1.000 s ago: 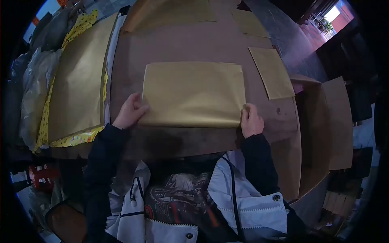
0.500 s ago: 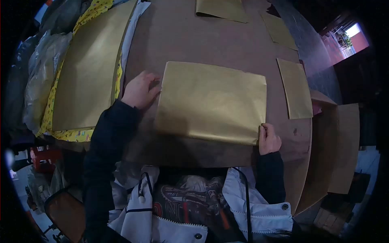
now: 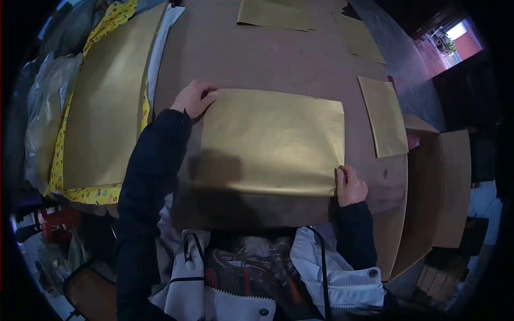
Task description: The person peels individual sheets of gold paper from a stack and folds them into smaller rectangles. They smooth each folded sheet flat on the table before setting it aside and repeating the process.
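A gold paper sheet (image 3: 273, 142) lies flat on the brown table in front of me, its long side running left to right. At its upper left corner is my left hand (image 3: 196, 98), fingers closed on the paper's edge. My right hand (image 3: 351, 186) pinches the lower right corner between thumb and fingers. Near the lower left, a dark shadow falls across the sheet and the table.
Left, a large stack of gold sheets (image 3: 110, 101) rests on yellow patterned wrapping (image 3: 88, 195), beside clear plastic bags (image 3: 45, 123). Folded gold pieces lie at the right (image 3: 383, 116) and far edge (image 3: 276, 14). An open cardboard box (image 3: 452, 187) stands at the right.
My left hand has moved up and right from beside the sheet onto its upper left corner. My right hand keeps its pinch on the lower right corner. The whole view has shifted slightly.
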Available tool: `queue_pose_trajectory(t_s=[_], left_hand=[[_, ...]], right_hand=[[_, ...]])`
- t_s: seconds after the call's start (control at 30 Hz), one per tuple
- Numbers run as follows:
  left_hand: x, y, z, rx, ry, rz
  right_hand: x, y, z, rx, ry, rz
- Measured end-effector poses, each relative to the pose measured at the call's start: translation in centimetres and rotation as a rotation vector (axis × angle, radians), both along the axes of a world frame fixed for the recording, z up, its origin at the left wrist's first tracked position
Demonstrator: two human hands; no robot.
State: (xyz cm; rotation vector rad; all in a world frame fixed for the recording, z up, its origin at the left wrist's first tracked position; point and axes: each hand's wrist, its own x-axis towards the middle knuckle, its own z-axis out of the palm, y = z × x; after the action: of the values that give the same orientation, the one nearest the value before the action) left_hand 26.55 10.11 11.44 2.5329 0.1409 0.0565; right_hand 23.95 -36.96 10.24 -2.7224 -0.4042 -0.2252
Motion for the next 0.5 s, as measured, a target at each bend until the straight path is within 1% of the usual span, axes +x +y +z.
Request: queue_pose_trajectory(t_s=[0.07, 0.1, 0.13, 0.2, 0.27, 0.33, 0.43, 0.5], left_hand=[[0.4, 0.4, -0.7, 0.003, 0.040, 0.020], [0.1, -0.4, 0.3, -0.001, 0.022, 0.044], [0.2, -0.5, 0.2, -0.010, 0.016, 0.017], [0.2, 0.0, 0.1, -0.018, 0.029, 0.004], [0.4, 0.1, 0.1, 0.026, 0.005, -0.036], [0.3, -0.2, 1.2, 0.042, 0.090, -0.022], [0.3, 0.0, 0.7, 0.037, 0.029, -0.039], [-0.1, 0.0, 0.9, -0.008, 0.023, -0.006]], right_hand=[[0.0, 0.4, 0.6, -0.046, 0.036, -0.013], [0.0, 0.5, 0.8, -0.049, 0.047, -0.034], [-0.1, 0.5, 0.8, -0.057, 0.041, -0.061], [0.0, 0.5, 0.7, 0.007, 0.051, -0.032], [0.0, 0.4, 0.7, -0.040, 0.080, -0.064], [0.1, 0.4, 0.4, -0.025, 0.068, -0.047], [0.1, 0.4, 0.2, -0.018, 0.034, -0.048], [0.1, 0.4, 0.3, -0.026, 0.057, -0.054]])
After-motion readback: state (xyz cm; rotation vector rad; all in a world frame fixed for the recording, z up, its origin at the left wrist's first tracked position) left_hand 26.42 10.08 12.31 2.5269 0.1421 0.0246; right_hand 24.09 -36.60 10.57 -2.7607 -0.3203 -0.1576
